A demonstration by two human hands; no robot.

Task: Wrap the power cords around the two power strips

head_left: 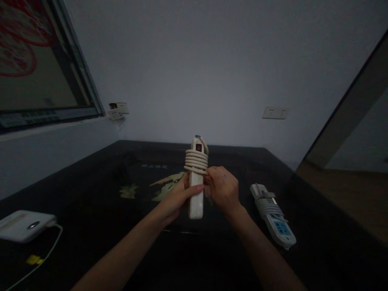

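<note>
A: Where is the white power strip [196, 204], and why is the left hand [181, 194] so low on it?

B: It's in front of the person, over the tabletop [106, 230], with its red switch [198, 148] toward the far end. The left fingers are wrapped round the body below the coils, thumb across the face, with no slack to be seen. I'd guess that low grip steadies the strip and leaves the wound part free

A: And the right hand [223, 186]?

B: Its fingers are pinched together on the cream cord [196, 158], at the right end of the lowest turn. That looks meant to hold the cord taut, since a loose turn could slip. The turns above lie side by side, probably for a compact bundle

A: Does the strip rest on anything?

B: I can't say whether its near end touches the tabletop; both hands seem to bear it

A: What about the second power strip [275, 227]?

B: It lies off to the right, apart from the hands, its grey cord [269, 207] wound round it. Perhaps it's there to leave the middle clear for handling. The white box [26, 224] sits well off to the left, likewise out of the arms' way
</note>
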